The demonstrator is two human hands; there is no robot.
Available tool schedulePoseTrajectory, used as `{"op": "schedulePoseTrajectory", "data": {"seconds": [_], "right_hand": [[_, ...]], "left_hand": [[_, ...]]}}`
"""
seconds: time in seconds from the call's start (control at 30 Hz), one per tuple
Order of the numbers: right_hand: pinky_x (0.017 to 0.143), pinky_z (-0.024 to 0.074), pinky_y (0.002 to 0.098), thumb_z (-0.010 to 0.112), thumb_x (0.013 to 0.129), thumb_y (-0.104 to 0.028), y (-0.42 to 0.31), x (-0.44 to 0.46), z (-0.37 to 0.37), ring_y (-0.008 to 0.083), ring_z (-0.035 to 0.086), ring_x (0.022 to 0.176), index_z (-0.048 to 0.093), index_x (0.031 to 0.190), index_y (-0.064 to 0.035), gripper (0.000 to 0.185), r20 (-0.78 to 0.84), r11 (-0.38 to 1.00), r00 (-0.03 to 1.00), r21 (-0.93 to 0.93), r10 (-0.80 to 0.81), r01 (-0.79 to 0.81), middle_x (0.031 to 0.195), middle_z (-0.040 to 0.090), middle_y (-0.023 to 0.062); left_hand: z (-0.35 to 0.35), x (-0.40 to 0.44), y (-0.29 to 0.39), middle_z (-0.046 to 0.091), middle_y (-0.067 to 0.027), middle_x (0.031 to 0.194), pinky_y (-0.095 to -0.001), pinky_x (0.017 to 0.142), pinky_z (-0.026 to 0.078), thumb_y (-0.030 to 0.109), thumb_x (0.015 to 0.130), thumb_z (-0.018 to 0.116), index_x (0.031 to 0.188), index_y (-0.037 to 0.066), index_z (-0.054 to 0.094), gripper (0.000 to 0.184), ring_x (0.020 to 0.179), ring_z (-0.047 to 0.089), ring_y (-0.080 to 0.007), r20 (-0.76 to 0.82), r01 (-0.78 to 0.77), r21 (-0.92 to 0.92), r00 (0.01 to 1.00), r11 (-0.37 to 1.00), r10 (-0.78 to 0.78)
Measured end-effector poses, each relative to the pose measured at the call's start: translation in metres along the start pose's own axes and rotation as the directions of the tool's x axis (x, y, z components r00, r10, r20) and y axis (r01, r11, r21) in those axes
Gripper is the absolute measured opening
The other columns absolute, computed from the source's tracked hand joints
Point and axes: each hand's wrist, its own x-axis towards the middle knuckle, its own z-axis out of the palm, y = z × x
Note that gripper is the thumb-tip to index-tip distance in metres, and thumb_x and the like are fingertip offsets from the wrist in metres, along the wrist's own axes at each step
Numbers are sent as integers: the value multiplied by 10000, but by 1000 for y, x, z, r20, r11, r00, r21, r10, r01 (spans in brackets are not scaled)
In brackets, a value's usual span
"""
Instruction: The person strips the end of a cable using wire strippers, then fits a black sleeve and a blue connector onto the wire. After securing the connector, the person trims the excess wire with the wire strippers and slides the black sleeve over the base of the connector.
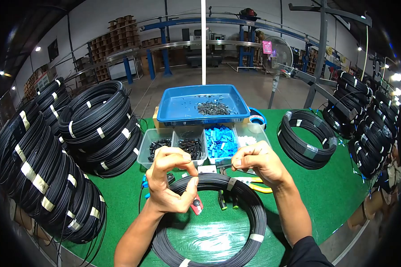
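Above the back edge of a black cable coil [259, 213] my two hands are raised. My left hand [171, 180] has its thumb and forefinger curled towards each other with a small gap; nothing can be made out between them. My right hand [258, 162] pinches the end of a thin dark cable, which runs left in front of the parts box. Behind the hands is a clear divided box [143, 153] with black parts, blue parts [220, 141] and white parts [247, 141]. Inside the coil lie a red tool [198, 206] and short black pieces with green ends [222, 199].
A blue tray [173, 104] with dark scraps stands behind the box. Yellow-handled pliers [259, 188] lie right of centre. Tall cable stacks [96, 129] fill the left side; another coil [307, 144] is on the right. A fan [278, 55] stands beyond the green table [343, 196].
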Motion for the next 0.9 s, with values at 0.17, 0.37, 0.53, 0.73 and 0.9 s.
{"op": "schedulePoseTrajectory", "data": {"seconds": [0.17, 0.37, 0.53, 0.73, 0.9], "right_hand": [[792, 493, 273, 671, 862, -73, 0, -1, 11, 130, 640, 826, 721, 850, 8, 95, 45, 998, 999, 55, -8, 6, 892, 711, 69], [807, 508, 283, 683, 873, -69, 1, 0, 10, 138, 650, 845, 717, 854, 20, 97, 58, 1000, 998, 27, 10, -11, 891, 706, 69], [789, 507, 291, 716, 872, -88, -3, 2, 14, 126, 644, 830, 734, 870, 5, 95, -110, 966, 966, -142, -234, 218, 830, 702, 58], [957, 357, 514, 793, 673, -108, 19, 9, 39, 228, 612, 901, 767, 872, -120, 201, 85, 76, 370, -913, -925, 401, 771, 680, -24], [1013, 285, 615, 802, 715, -119, 33, 0, 50, 217, 633, 1068, 763, 961, -159, 252, 261, -160, 341, -941, -903, 297, 817, 685, -53]], "left_hand": [[7, -1, 7, 710, -36, 759, -372, 868, 440, -16, 633, 747, 1123, 72, 528, 545, 905, 621, -215, 36, 9, 53, 999, 999, -11], [8, -4, 2, 724, -45, 780, -343, 851, 457, -40, 667, 754, 1117, 63, 522, 517, 903, 623, -214, 39, 24, 25, 999, 999, -25], [-11, 6, -8, 693, -100, 823, -340, 848, 491, -51, 705, 738, 1180, 23, 448, 562, 823, 639, -187, -49, -52, 20, 997, 998, 52], [-26, 15, -5, 642, -124, 963, -339, 886, 478, 11, 696, 751, 1209, 17, 453, 593, 922, 623, -196, -147, 23, 21, 989, 1000, -20], [-20, 13, -1, 697, -109, 904, -356, 860, 495, 37, 648, 774, 1071, 22, 571, 469, 925, 622, -248, -19, 2, 31, 1000, 1000, -2]]}}
